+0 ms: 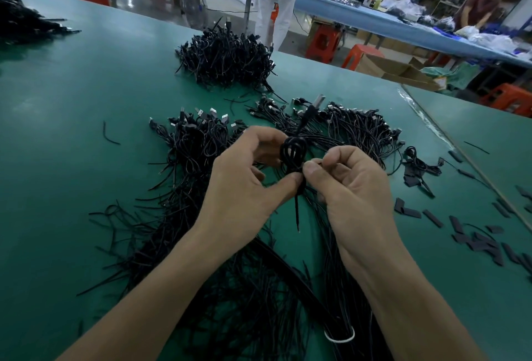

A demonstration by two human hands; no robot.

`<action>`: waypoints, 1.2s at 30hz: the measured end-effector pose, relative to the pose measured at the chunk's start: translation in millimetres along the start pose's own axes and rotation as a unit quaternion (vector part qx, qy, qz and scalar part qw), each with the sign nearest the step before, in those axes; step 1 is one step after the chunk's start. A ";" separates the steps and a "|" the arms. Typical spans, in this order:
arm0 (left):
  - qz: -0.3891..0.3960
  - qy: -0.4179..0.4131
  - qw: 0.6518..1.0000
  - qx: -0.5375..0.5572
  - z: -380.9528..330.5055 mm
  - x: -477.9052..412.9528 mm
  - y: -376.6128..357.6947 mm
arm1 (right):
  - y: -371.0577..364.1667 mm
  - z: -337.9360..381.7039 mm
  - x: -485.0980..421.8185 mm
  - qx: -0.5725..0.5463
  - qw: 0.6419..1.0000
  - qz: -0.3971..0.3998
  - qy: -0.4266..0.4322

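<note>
A black USB cable (293, 151), coiled into a small loop, hangs above the green table (86, 87), its plug end pointing up and away and a loose tail dangling below. My left hand (244, 176) grips the coil from the left, thumb pressed at its waist. My right hand (349, 179) pinches the wrap at that same waist with thumb and forefinger. Both hands touch each other at the cable.
Loose black cables (195, 141) lie spread under my hands; a bundled heap (227, 55) sits farther back. Short black strips (478, 239) scatter at the right near a table seam. A white tie (339, 337) binds cables near me. People, orange stools and a blue bench stand beyond.
</note>
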State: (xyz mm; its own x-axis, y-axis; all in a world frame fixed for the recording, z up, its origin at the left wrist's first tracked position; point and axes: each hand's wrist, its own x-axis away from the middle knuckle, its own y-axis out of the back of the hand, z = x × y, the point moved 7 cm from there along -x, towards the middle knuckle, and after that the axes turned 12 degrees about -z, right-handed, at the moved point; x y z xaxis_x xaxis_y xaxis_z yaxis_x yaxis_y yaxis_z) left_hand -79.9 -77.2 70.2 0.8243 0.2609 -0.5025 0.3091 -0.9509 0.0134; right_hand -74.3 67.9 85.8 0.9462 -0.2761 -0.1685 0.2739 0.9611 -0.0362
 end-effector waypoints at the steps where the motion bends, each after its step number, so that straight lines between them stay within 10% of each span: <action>1: -0.010 -0.022 0.999 -0.027 -2.2 -0.8 2.6 | 0.1 0.1 -0.1 -0.001 1.000 0.002 0.003; 24: 0.038 0.147 0.955 0.256 2.5 -0.4 -5.8 | 0.5 5.0 1.5 0.004 0.997 0.006 0.071; 36: 0.048 0.044 0.985 0.162 -6.7 1.2 -4.3 | 3.3 3.4 -0.5 -0.011 0.999 -0.021 0.045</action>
State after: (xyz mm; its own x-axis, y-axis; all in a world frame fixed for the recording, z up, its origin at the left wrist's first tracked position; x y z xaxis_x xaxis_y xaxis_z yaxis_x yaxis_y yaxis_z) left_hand -77.0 -71.7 75.4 0.8850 0.1670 -0.4347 0.0723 -0.9714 -0.2261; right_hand -73.3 71.2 89.1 0.9147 -0.3148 -0.2534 0.3081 0.9490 -0.0670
